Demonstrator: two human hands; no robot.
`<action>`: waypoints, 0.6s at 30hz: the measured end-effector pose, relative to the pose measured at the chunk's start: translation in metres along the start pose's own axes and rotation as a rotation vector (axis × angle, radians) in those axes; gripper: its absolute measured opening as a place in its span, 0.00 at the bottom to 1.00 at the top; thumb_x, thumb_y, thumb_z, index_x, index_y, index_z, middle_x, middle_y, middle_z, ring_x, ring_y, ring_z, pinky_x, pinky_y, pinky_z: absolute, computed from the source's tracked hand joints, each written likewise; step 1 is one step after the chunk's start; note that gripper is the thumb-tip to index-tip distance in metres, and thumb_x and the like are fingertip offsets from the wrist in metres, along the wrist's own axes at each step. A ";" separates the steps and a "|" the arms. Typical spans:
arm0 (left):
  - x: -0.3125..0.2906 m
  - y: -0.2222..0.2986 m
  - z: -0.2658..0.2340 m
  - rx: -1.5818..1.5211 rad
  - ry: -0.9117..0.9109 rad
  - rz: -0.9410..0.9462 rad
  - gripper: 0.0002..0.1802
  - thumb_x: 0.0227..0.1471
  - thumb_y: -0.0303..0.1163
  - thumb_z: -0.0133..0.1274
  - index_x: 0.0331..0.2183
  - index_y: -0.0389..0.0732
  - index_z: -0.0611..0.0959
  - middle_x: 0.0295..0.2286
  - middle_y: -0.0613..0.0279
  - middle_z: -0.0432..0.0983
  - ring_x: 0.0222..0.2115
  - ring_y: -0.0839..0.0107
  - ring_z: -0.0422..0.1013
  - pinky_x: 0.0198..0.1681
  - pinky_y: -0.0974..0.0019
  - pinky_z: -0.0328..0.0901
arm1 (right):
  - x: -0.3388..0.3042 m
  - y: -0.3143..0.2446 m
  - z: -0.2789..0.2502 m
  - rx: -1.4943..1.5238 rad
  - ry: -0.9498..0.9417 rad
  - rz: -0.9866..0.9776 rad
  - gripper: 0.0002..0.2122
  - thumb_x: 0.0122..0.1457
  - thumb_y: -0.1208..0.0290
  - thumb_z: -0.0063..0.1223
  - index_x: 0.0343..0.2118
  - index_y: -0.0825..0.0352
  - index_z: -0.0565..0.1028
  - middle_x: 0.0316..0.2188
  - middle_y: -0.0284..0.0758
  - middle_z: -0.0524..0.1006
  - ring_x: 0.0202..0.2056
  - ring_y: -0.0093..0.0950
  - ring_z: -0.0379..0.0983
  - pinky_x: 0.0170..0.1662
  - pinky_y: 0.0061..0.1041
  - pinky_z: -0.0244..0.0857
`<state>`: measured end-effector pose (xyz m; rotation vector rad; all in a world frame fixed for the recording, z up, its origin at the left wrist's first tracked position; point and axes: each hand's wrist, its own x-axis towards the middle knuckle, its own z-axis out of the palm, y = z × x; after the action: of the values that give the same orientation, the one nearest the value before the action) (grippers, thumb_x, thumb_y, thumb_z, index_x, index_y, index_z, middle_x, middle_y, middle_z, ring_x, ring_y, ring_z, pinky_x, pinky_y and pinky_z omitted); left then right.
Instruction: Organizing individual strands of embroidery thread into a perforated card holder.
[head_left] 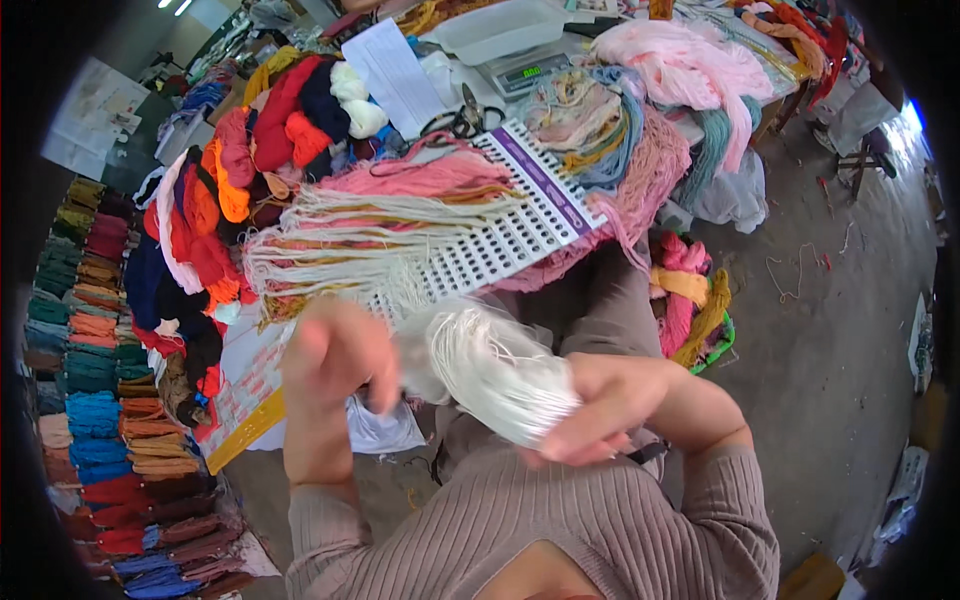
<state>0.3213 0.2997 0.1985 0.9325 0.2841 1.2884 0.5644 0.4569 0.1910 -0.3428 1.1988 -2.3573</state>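
A skein of glossy white thread (495,370) hangs in front of my body, gripped at its lower right end by my right hand (610,405), fingers closed round it. To the left, apart from the skein's bulk, my left hand (345,345) is bent downward. Motion smears its fingers, and whether a strand lies in them I cannot make out. Just beyond both hands is a white card with rows of holes and a purple stripe (525,170). Pink, cream and mustard threads (390,215) run through its holes and spread leftward.
Black-handled scissors (467,118), a paper sheet (387,75), a digital scale (525,70) and a clear plastic tray (497,32) lie beyond the card. Yarn heaps (285,120) flank it, with pale pink yarn (680,65) at right. Colored skeins (95,430) line the far left.
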 end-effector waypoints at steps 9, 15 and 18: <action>0.040 -0.065 0.013 -0.038 -0.274 -0.947 0.24 0.51 0.38 0.50 0.44 0.31 0.69 0.14 0.62 0.71 0.09 0.79 0.64 0.09 0.78 0.55 | -0.014 -0.009 -0.029 -0.678 0.192 -0.122 0.15 0.49 0.70 0.60 0.38 0.73 0.74 0.28 0.33 0.77 0.28 0.18 0.70 0.31 0.20 0.64; 0.061 0.002 0.059 0.113 -0.076 0.422 0.25 0.55 0.48 0.44 0.48 0.40 0.72 0.17 0.69 0.74 0.20 0.78 0.70 0.46 0.62 0.65 | -0.026 0.047 -0.077 -0.316 0.566 0.056 0.08 0.47 0.74 0.57 0.32 0.68 0.75 0.19 0.26 0.71 0.16 0.16 0.64 0.16 0.16 0.56; 0.078 -0.009 0.059 1.155 0.172 0.435 0.23 0.51 0.40 0.49 0.49 0.45 0.72 0.36 0.63 0.72 0.33 0.72 0.70 0.54 0.53 0.53 | -0.010 0.051 -0.069 -0.557 0.806 0.028 0.11 0.48 0.72 0.55 0.35 0.66 0.73 0.19 0.30 0.73 0.16 0.18 0.65 0.19 0.21 0.59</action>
<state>0.3899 0.3452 0.2521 1.9264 1.0732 1.5966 0.5592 0.4841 0.1084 0.5143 2.2018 -2.1338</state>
